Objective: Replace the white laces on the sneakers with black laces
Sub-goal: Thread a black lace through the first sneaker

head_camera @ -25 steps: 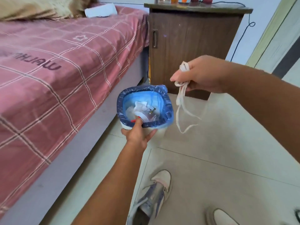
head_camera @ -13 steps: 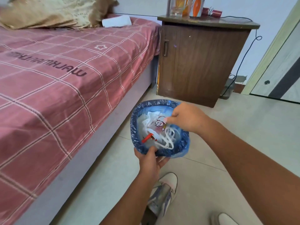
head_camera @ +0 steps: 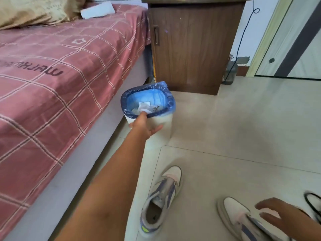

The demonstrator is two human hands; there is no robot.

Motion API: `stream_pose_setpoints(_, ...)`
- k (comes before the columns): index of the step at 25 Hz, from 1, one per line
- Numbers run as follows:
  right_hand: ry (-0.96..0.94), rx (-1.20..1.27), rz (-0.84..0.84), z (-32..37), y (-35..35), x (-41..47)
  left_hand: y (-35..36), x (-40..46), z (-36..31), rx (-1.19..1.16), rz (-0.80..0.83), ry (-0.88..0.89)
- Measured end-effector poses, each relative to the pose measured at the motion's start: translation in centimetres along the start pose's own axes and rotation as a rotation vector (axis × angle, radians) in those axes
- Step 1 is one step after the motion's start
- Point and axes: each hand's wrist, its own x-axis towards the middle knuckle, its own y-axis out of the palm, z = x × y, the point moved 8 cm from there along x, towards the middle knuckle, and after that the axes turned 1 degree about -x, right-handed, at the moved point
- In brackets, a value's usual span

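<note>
My left hand (head_camera: 145,125) grips the near rim of a small white bin (head_camera: 163,121) lined with a blue bag, held out beside the bed. White paper and the white laces lie inside it. One white and purple sneaker (head_camera: 160,201) stands on the floor with no lace in it. At the lower right my right hand (head_camera: 279,218) rests on the second sneaker (head_camera: 243,221), fingers spread over its tongue. A black lace (head_camera: 312,204) lies at the right edge, partly cut off.
A bed with a red checked cover (head_camera: 60,75) fills the left. A brown bedside cabinet (head_camera: 191,46) stands behind the bin, with a cable (head_camera: 243,33) hanging next to it. A door (head_camera: 295,40) is at the right. The floor is pale tile.
My right hand dropped the white laces into the bin, then moved down to the right sneaker. The left hand has carried the bin away toward the cabinet.
</note>
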Motion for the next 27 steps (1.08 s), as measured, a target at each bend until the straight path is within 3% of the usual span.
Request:
stream_pose_setpoints(3, -0.022, -0.217, 0.089, -0.9, 3.2, -3.6, -0.7, -2.0, 2.2, 0.236, 0.129, 0.06)
stream_pose_setpoints(6, 0.04, -0.246, 0.297, -1.1, 5.5, -4.6, -4.8, -5.8, 9.1, 0.886, 0.314, 0.094)
stream_pose_setpoints(9, 0.101, -0.294, 0.254, -1.3, 6.0, -3.5, -10.7, -7.7, 16.3, 1.649, 0.584, 0.161)
stream_pose_setpoints(10, 0.099, -0.267, 0.232, -0.8, 6.2, -3.5, -12.1, -7.8, 17.7, 1.825, 0.604, 0.252)
stream_pose_setpoints(12, 0.075, -0.112, 0.183, 1.1, 6.9, -3.1, -13.0, -7.6, 18.9, 2.04, 0.477, 0.397)
stream_pose_setpoints(15, 0.029, 0.265, 0.147, 5.4, 8.0, -2.6, -11.5, -8.5, 20.7, 2.04, 0.392, 0.444)
stream_pose_setpoints(17, -0.009, 0.354, 0.082, 5.3, 7.6, -2.6, -10.6, -8.9, 21.5, 1.945, 0.384, 0.426)
stream_pose_setpoints(20, 0.139, 0.002, -0.034, -2.5, 5.6, -3.4, -10.7, -9.5, 21.2, 1.935, 0.351, 0.414)
stream_pose_setpoints(22, 0.26, -0.375, 0.068, -9.5, 5.2, -5.0, -11.2, -9.7, 20.7, 1.975, 0.299, 0.377)
stream_pose_setpoints(23, 0.304, -0.456, 0.14, -12.0, 5.3, -5.9, -10.6, -10.3, 20.1, 1.995, 0.262, 0.438)
stream_pose_setpoints(25, 0.325, -0.512, 0.198, -13.9, 5.7, -6.8, -7.3, -12.5, 19.3, 1.954, 0.261, 0.827)
stream_pose_setpoints(26, 0.251, -0.531, 0.131, -13.3, 5.8, -6.5, -5.3, -14.4, 20.0, 1.894, 0.376, 1.058)
stream_pose_setpoints(27, 0.14, -0.565, 0.071, -12.0, 6.2, -5.8, -3.5, -16.2, 21.6, 1.911, 0.562, 1.137)
